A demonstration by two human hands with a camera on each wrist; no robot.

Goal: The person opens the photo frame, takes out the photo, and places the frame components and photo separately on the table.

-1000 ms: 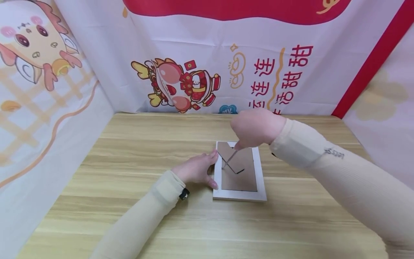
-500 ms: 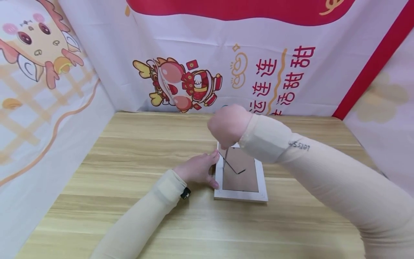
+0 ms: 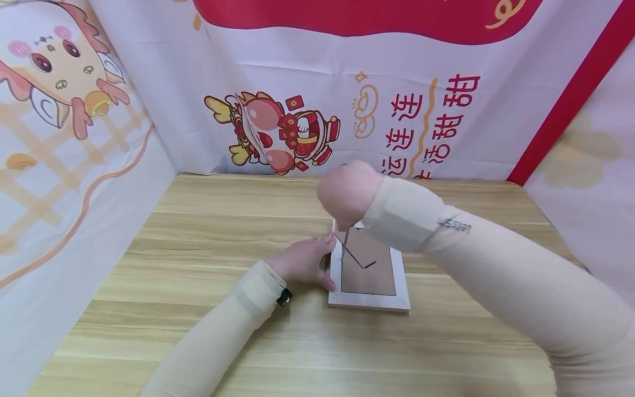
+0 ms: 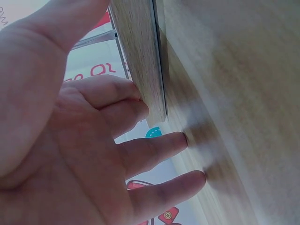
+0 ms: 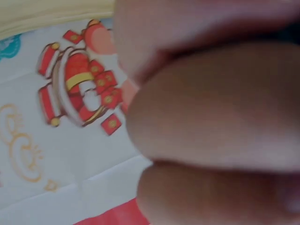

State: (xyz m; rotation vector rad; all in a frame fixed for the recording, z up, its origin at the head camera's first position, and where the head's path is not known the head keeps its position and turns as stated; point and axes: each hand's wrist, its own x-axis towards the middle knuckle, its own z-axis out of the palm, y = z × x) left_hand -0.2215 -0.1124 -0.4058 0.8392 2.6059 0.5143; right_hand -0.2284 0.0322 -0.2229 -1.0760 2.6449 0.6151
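A white picture frame (image 3: 367, 302) lies back side up on the wooden table, its brown backing board (image 3: 364, 281) showing. My left hand (image 3: 302, 259) rests against the frame's left side, thumb near the lower corner and fingers spread, some fingertips touching the table in the left wrist view. Over the frame's top end my right hand (image 3: 349, 193) is a fist around a tool like a screwdriver; its handle is hidden. The thin metal shaft (image 4: 96, 39) reaches the inner edge of the frame in the left wrist view. A thin black bent rod (image 3: 352, 255) lies across the backing.
A white cloth (image 3: 297, 60) with red cartoon prints hangs behind the table (image 3: 208, 242), and more printed cloth (image 3: 124, 193) stands along the left side. My right forearm spans the table's right half.
My right fist has shifted left over the frame's top, bringing the shaft closer to upright; in the last half second it barely moves. My left hand and the frame stay in place.
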